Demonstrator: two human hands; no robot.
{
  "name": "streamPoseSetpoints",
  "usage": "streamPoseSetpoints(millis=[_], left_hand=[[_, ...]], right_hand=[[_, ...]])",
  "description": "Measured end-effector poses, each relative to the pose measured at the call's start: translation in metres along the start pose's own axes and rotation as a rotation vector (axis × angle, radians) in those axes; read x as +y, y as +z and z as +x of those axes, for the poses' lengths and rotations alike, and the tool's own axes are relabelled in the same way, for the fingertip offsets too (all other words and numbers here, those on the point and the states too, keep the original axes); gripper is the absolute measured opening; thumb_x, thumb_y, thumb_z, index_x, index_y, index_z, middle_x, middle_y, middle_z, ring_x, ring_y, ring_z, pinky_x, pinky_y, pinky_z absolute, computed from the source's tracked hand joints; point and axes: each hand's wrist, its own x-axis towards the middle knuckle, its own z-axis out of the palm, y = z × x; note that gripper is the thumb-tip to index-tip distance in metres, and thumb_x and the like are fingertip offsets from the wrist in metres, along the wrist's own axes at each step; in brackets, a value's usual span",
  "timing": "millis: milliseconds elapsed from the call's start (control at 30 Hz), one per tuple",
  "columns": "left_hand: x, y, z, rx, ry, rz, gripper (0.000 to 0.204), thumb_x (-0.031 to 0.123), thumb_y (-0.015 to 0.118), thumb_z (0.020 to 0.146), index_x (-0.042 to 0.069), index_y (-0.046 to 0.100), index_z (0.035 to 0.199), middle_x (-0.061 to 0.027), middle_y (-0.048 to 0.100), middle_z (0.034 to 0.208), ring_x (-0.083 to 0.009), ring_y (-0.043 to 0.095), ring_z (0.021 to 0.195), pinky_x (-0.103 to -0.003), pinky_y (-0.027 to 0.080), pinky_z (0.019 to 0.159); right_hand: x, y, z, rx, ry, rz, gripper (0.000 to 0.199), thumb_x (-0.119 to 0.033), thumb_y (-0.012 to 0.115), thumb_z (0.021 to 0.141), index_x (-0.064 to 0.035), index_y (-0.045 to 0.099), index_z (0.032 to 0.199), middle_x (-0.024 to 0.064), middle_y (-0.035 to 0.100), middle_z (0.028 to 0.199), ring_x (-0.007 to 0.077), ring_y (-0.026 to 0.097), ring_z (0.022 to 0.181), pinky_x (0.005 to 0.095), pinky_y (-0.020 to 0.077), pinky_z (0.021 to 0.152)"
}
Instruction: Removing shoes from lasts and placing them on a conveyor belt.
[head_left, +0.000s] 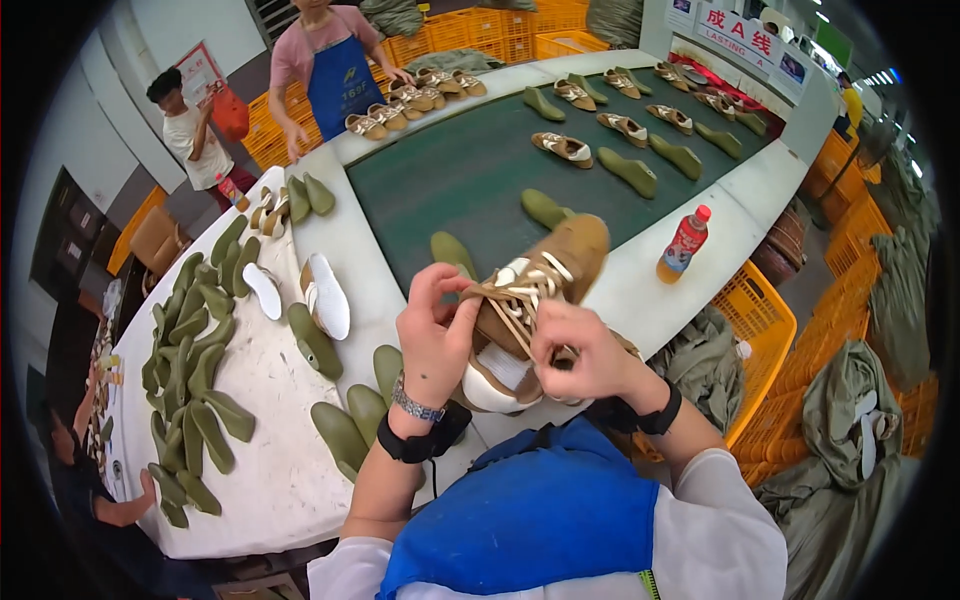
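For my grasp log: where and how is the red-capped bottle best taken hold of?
Probably around the middle of the bottle, with the right hand, once free, from its near side: it appears upright and slim, with bare white ledge nearby.

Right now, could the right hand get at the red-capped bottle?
Probably yes: the bottle stands on the white ledge with nothing visible blocking it, though the right hand is at the laces.
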Motion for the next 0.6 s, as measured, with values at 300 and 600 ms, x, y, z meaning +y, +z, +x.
streamPoseSetpoints(millis=[300,600], left_hand=[[0.004,0.001,0.003,-0.214,0.385,0.588,0.042,-0.009,0.051,0.073,0.014,0.06,0.107,-0.011,0.052,0.09,-0.0291,0.058,0.07,-0.036,0.048,0.057],[-0.003,-0.034,0.013,-0.37,0.435,0.631,0.017,-0.003,0.054,0.068,0.009,0.06,0.079,-0.0113,0.051,0.088,-0.0289,0.057,0.071,-0.035,0.048,0.059]], right_hand=[[-0.002,0.005,0.019,0.412,0.1,-0.361,0.039,0.0,0.068,0.068,-0.0064,0.056,0.105,0.0085,0.056,0.077,0.0195,0.057,0.063,0.0285,0.0488,0.055],[0.029,-0.009,0.022,0.338,0.236,0.249,0.041,0.002,0.066,0.075,-0.0024,0.047,0.111,0.0018,0.056,0.078,0.0079,0.054,0.067,0.0215,0.0459,0.06]])
